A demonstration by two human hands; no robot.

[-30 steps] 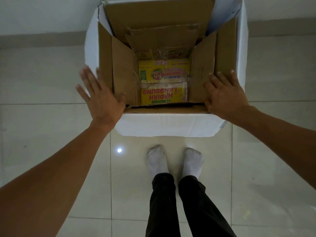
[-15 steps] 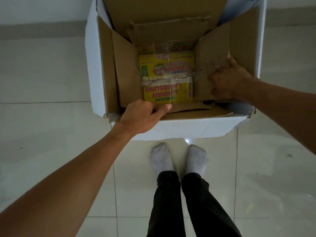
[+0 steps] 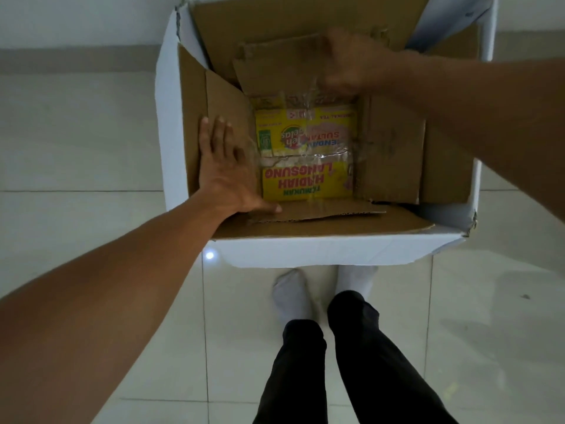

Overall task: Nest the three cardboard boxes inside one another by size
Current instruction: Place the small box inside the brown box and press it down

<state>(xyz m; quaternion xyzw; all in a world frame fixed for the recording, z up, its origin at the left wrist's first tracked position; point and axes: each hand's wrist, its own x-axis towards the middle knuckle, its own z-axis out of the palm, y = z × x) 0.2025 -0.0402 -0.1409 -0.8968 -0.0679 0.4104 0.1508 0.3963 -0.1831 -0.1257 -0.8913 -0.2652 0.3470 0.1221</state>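
A large white box (image 3: 333, 250) stands open on the floor in front of my feet. Inside it sits a brown cardboard box (image 3: 391, 154) with its flaps raised, and at the bottom of that lies a small yellow printed box (image 3: 305, 166) under clear tape. My left hand (image 3: 224, 169) lies flat, fingers apart, against the brown box's left flap. My right hand (image 3: 348, 62) is blurred by motion and reaches over to the brown box's far flap (image 3: 275, 68); whether it grips the flap cannot be made out.
The boxes stand on a glossy pale tiled floor (image 3: 91, 148), close to a white wall (image 3: 76, 19) at the back. My white-socked feet (image 3: 293, 289) and dark trouser legs are right behind the big box's near wall.
My left hand has gone from the near edge to lie flat on the left flap. My right hand has left the right flap and swung to the far flap.
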